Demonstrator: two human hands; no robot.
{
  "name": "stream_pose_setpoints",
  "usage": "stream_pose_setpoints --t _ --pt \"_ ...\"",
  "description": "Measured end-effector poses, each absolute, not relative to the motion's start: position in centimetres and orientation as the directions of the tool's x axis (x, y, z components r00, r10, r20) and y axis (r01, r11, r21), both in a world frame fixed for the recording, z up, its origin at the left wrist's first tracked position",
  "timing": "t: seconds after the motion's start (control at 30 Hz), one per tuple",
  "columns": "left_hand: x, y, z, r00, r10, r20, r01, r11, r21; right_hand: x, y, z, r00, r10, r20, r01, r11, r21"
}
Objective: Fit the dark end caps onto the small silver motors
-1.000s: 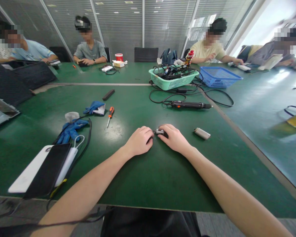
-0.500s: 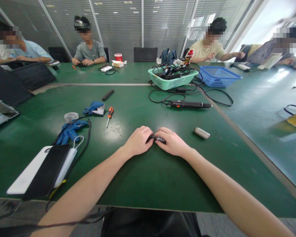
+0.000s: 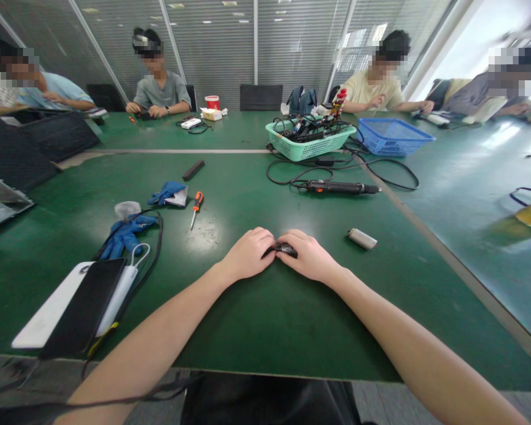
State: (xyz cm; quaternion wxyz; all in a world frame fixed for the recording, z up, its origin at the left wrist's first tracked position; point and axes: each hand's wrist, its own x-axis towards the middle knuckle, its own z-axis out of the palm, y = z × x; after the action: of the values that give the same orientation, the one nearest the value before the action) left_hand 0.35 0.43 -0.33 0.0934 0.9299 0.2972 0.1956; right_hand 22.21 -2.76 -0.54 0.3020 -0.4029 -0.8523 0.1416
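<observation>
My left hand [image 3: 250,254] and my right hand [image 3: 312,255] meet just above the green table [image 3: 287,330]. Between them is a small dark object [image 3: 287,250] with a shiny patch on top, too covered to name. Fingers of both hands curl around its ends, the left on a black part, the right on the piece with the shine. To the right of my right hand lies a whitish cylinder-like piece [image 3: 361,238] with a metallic end. A screwdriver [image 3: 197,203] with an orange and black handle rests to the left of my hands.
A corded black electric screwdriver [image 3: 343,188] lies ahead, near a green basket [image 3: 307,149] of cables and a blue basket [image 3: 393,139]. Left are blue gloves [image 3: 126,236], a phone [image 3: 86,307] and a white power bank [image 3: 117,298]. Several people sit around the table.
My hands have stayed nearly in place, drawn slightly closer together. The dark object has turned a little between my fingers and its two parts look nearer each other.
</observation>
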Motion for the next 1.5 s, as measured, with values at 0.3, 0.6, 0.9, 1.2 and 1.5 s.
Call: stream_pose_setpoints --t 0.3,0.6,0.9,1.2,1.5 --pt "0.34 0.49 -0.24 0.757 0.580 0.302 0.509 -0.813 0.284 22.06 -2.91 -0.52 -0.487 0.775 0.403 0.618 0.632 -0.468" --pt "0.34 0.39 -0.27 0.749 0.587 0.306 0.517 -0.808 0.284 22.03 -2.97 -0.48 -0.503 0.763 0.406 0.646 0.644 -0.409" --pt "0.46 0.34 -0.27 0.742 0.592 0.314 0.518 -0.804 0.293 22.06 -3.05 -0.39 -0.538 0.745 0.394 0.652 0.664 -0.366" --pt "0.45 0.42 -0.34 0.742 0.594 0.310 0.519 -0.803 0.294 22.13 -2.95 -0.58 -0.542 0.739 0.400 0.648 0.671 -0.361" --pt "0.41 0.34 -0.32 0.735 0.601 0.314 0.523 -0.798 0.301 22.13 -2.89 -0.63 -0.536 0.744 0.399 0.660 0.664 -0.353"
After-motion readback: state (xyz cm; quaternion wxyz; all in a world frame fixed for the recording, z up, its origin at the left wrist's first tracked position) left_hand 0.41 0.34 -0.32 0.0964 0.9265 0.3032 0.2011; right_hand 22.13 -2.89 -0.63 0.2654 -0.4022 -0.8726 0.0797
